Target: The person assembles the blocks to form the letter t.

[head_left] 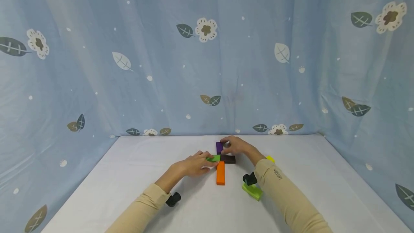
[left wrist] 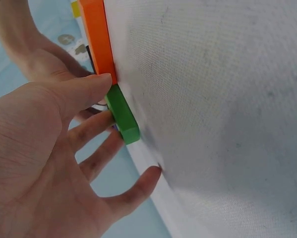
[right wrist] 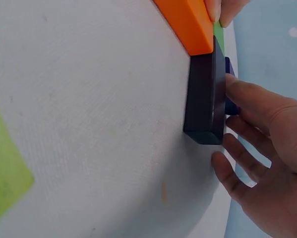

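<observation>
Several coloured blocks meet in a cross shape on the white tabletop. My left hand (head_left: 195, 164) is at the green block (left wrist: 122, 115), fingers on its far side and thumb near where it meets the orange block (head_left: 220, 173). The orange block points toward me. To the right of the green one lies a dark block (right wrist: 204, 96), almost black. My right hand (head_left: 237, 145) holds the purple block (head_left: 219, 148) by thumb and index finger beyond the dark block. Its other fingers are spread loosely behind, and the thumb hides part of the purple block in the right wrist view.
A lime green block (head_left: 252, 191) lies below the right forearm. Part of a yellow block (head_left: 270, 159) shows beyond the right sleeve. Black wrist devices (head_left: 173, 199) hang under both forearms. A blue patterned curtain (head_left: 207, 64) encloses the white table (head_left: 136, 168).
</observation>
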Motion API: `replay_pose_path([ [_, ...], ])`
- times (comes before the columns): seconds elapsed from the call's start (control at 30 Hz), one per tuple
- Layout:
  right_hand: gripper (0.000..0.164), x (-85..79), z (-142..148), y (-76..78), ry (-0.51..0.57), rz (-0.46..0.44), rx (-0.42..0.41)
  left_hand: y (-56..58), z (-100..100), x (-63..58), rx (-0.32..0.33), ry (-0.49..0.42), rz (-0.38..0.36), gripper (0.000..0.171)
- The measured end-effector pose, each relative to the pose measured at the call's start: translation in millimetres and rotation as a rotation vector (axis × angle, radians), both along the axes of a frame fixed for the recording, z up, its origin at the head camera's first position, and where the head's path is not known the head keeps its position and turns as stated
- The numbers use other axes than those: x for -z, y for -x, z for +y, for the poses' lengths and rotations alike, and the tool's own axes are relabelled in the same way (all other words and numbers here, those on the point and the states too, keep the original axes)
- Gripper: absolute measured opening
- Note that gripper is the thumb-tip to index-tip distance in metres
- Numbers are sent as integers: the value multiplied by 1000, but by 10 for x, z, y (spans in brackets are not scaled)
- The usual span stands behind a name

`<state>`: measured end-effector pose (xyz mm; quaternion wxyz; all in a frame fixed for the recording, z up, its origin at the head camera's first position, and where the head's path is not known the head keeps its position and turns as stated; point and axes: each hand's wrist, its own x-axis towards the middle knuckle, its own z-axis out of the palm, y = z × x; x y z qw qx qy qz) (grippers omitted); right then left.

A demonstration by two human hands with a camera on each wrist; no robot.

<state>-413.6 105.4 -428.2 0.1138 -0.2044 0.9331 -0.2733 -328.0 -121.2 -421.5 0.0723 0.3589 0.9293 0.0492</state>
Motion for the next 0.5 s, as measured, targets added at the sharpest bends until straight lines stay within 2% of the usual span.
replay_pose_path([
  [0.3,56,51,6,-18,21,23,23,-30,-5,16,3,-7,12,41],
  [0.5,56,25,26,-35,34,34,19,-24,-7,11,16,-12,22,41],
])
